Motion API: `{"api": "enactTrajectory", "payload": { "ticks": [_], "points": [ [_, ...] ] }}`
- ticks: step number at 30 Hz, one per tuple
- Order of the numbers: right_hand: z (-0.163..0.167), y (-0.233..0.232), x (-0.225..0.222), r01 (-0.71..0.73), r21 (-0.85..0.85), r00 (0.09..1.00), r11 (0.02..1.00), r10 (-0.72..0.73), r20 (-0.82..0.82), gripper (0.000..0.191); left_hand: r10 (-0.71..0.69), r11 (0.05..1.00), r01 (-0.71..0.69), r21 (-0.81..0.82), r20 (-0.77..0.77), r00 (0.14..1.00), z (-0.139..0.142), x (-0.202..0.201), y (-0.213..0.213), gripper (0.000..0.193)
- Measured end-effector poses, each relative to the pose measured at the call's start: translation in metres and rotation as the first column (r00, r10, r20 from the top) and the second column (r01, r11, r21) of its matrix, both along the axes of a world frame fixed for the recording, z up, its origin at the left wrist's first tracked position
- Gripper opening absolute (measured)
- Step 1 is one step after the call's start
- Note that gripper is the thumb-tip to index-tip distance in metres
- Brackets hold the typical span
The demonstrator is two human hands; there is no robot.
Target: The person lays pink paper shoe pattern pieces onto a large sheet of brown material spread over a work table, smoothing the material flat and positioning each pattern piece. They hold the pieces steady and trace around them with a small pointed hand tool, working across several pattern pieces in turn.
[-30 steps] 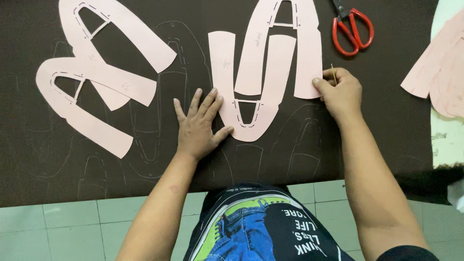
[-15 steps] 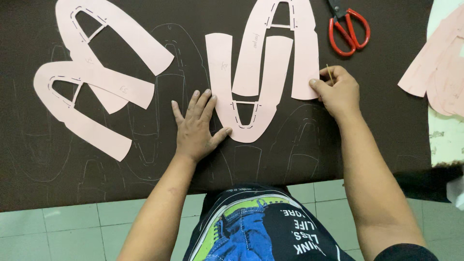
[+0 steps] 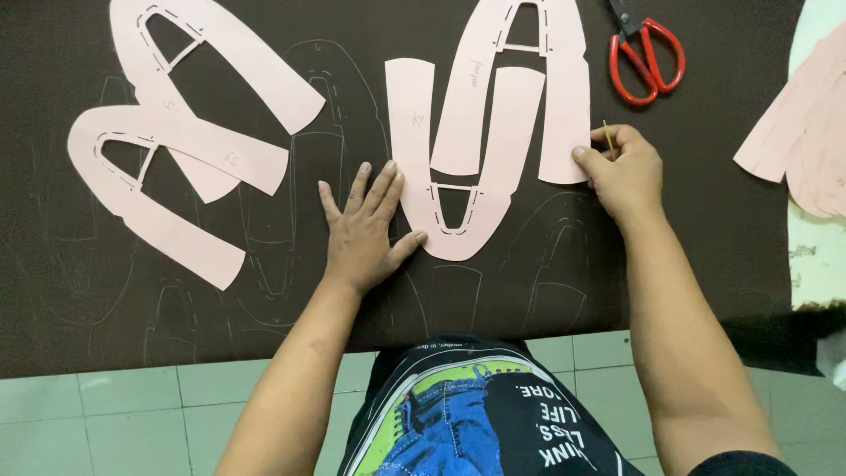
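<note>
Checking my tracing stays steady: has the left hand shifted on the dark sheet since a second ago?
No. The left hand stays flat beside the same pink pattern.

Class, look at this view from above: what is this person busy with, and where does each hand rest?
A person works over a dark brown sheet spread on a tiled floor. The left hand lies flat, fingers spread, thumb touching a pink U-shaped paper pattern. The right hand pinches a thin stick-like marker at the edge of another pink pattern. Faint outlines already mark the sheet. Red-handled scissors lie nearby.
</note>
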State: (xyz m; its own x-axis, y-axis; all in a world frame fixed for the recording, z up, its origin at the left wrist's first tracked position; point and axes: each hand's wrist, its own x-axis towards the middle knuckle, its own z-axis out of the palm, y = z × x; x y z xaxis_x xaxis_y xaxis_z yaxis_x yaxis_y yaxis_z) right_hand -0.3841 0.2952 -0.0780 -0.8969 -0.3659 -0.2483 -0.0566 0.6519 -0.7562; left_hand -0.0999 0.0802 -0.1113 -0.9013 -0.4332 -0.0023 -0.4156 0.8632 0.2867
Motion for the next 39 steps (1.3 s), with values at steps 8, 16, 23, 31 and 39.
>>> {"api": "enactTrajectory", "payload": {
  "ticks": [8,16,23,31,39],
  "points": [
    [-0.006,0.004,0.014,-0.063,0.069,0.950,0.996,0.081,-0.301,0.027,0.075,0.987,-0.068,0.146,-0.045,0.996,0.008,0.000,0.001,0.096],
    [-0.001,-0.008,0.090,0.038,-0.215,0.966,0.976,0.019,0.258,0.031,0.094,0.977,-0.067,0.202,-0.125,0.988,0.011,0.004,0.000,0.071],
    [-0.009,-0.005,0.095,0.099,-0.386,0.927,0.917,0.056,0.370,0.034,0.111,0.974,-0.081,0.211,-0.132,0.985,0.010,0.004,-0.002,0.063],
    [-0.016,0.001,0.093,0.107,-0.406,0.913,0.908,0.072,0.401,0.033,0.092,0.979,-0.059,0.196,-0.163,0.982,0.011,0.005,-0.003,0.068],
    [-0.018,0.002,0.092,0.097,-0.443,0.906,0.891,0.105,0.410,0.033,0.093,0.980,-0.064,0.189,-0.149,0.984,0.013,0.005,-0.001,0.068]
  ]
}}
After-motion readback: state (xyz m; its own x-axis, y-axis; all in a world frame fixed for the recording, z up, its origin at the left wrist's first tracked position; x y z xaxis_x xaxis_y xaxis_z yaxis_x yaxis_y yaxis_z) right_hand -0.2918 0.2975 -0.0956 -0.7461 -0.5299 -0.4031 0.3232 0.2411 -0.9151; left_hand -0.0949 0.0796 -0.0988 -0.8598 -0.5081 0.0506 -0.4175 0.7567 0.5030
